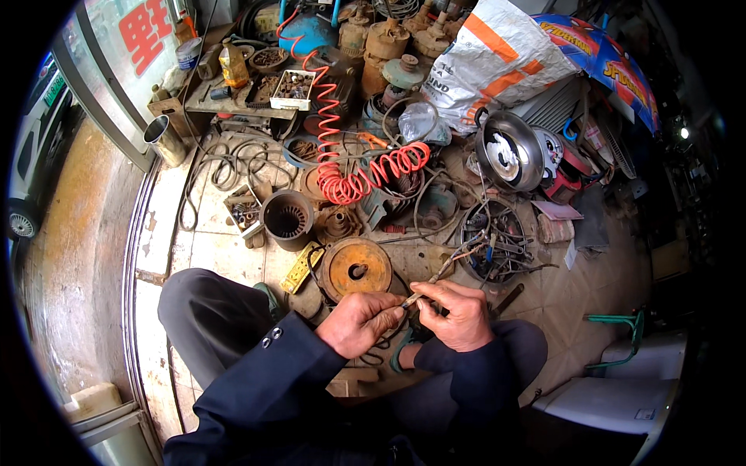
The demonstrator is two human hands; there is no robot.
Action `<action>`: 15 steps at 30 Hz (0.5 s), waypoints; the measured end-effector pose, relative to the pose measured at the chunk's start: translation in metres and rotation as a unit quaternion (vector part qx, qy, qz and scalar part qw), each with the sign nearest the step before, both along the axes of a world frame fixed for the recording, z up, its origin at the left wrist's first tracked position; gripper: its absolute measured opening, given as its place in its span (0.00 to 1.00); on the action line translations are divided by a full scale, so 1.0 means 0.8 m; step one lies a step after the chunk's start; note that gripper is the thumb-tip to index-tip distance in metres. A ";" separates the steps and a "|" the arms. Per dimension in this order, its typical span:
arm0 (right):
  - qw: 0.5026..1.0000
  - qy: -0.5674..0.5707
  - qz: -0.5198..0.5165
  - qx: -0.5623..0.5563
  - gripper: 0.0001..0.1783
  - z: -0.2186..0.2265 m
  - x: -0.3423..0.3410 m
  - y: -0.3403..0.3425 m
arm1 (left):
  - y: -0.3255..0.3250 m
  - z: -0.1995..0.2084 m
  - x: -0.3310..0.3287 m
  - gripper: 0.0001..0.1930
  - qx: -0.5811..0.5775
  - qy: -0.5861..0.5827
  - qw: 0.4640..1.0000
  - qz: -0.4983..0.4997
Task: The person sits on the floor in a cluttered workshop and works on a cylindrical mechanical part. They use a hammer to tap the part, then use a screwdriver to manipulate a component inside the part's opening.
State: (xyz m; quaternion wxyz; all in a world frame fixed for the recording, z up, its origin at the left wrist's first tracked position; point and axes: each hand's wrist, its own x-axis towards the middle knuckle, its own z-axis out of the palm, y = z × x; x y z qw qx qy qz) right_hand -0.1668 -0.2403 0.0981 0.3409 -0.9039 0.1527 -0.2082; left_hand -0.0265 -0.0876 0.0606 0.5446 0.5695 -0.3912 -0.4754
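Between my two hands, in front of my knees, is a thin dark cable (409, 300). My left hand (360, 323) pinches its near end with thumb and forefinger. Close beside it, my right hand (458, 317) has thumb and fingers closed on the same cable. Its worn length seems to run up and right toward a tangle of wires (494, 241); the exact path is hard to follow. Just beyond my left hand lies a round rusty motor end cover (357, 269) with a shaft stub in its middle. A yellow power strip (303, 269) touches its left side.
A hollow motor housing (287, 220) stands farther left. A red coiled air hose (346, 186) hangs across the middle. Old motors and a low bench (241, 105) with containers fill the back. A steel pan (510, 151) and a white sack (497, 62) are at right.
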 end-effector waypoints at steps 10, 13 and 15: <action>0.997 0.027 0.010 0.074 0.18 0.005 0.000 0.003 | 0.003 -0.005 0.002 0.12 -0.043 -0.075 0.996 -0.019; 0.999 0.017 0.015 0.034 0.16 0.007 -0.002 0.000 | 0.003 0.003 0.005 0.12 -0.045 -0.071 0.996 -0.023; 0.999 0.010 0.023 0.035 0.14 0.008 -0.004 -0.004 | 0.004 0.003 0.007 0.13 -0.054 -0.079 0.995 -0.032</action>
